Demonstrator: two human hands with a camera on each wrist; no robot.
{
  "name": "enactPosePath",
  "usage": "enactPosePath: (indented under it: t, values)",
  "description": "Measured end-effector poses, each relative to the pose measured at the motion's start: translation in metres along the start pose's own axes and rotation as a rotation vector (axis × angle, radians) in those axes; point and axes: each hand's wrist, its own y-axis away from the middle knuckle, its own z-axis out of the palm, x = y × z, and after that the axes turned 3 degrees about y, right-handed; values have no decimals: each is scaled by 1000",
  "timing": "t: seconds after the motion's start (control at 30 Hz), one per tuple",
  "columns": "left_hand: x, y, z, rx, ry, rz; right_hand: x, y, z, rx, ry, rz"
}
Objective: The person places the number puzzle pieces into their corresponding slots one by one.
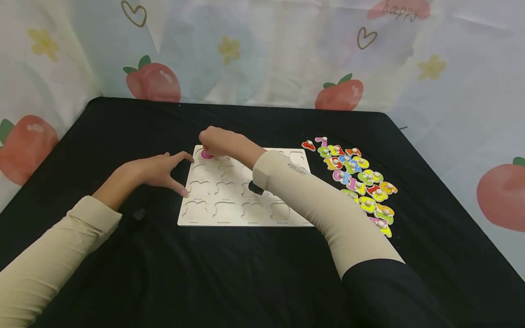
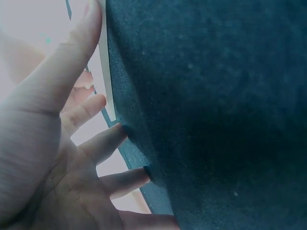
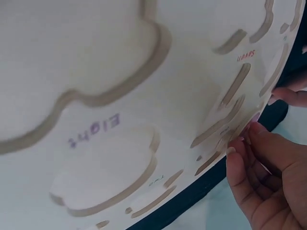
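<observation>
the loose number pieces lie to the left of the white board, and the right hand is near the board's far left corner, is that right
Not quite: the head view shows the number pieces to the right of the white board. The right hand is near its far left corner.

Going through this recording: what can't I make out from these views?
Head view: which numeral the pink piece is; the right grip covers part of it.
Head view: part of the right side of the board, covered by the right sleeve.
Head view: most printed words, too small to read.
Left wrist view: most of the board, cut off by the top edge and hidden behind the left grip.
Right wrist view: the pink piece's shape, mostly behind the right grip.
</observation>
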Motion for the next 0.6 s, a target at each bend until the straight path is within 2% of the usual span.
enactPosePath:
  t: [0.6]
  values:
    - [-1, 0, -2, -9, -14, 13, -9, -10, -1, 7, 19, -7]
